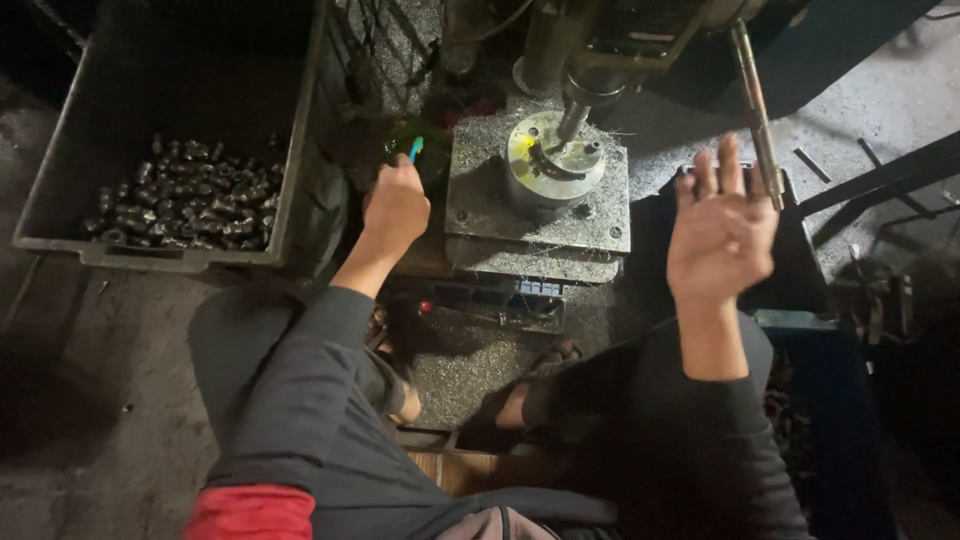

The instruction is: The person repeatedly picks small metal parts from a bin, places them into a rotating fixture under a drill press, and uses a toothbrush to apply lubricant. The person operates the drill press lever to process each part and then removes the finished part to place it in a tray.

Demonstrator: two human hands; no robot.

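My left hand is closed around a small tool with a blue-green handle, just left of the drill press table. A round metal fixture sits on that table under the spindle. My right hand is raised and open, palm toward me, fingers spread, next to the long feed lever and holding nothing.
A dark plastic crate at the left holds several small metal parts. Metal shavings cover the machine base. My sandalled feet rest by the base. A dark bin stands at the right.
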